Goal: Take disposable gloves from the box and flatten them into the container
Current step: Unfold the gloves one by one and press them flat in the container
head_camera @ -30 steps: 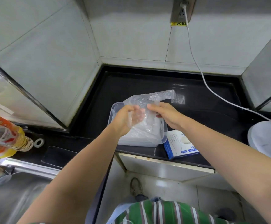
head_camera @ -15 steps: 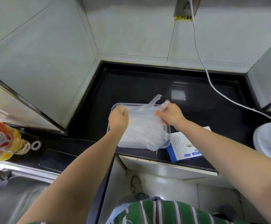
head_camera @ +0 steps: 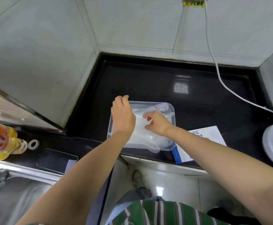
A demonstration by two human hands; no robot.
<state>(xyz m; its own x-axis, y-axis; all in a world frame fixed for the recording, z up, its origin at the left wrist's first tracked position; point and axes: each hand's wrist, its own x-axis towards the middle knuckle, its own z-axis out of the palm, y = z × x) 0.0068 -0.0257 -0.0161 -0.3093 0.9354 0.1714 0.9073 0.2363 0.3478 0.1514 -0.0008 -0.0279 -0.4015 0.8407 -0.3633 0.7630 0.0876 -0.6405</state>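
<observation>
Clear gloves (head_camera: 148,137) lie in the container (head_camera: 173,116) on the desk (head_camera: 148,82), one tip spilling over its near rim, left hand (head_camera: 123,116) and right hand (head_camera: 157,123) over them, each grip slack and empty (the box (head_camera: 204,137) beside probably holds more).

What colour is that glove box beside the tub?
The cardboard glove box is white and blue; head view.
</observation>
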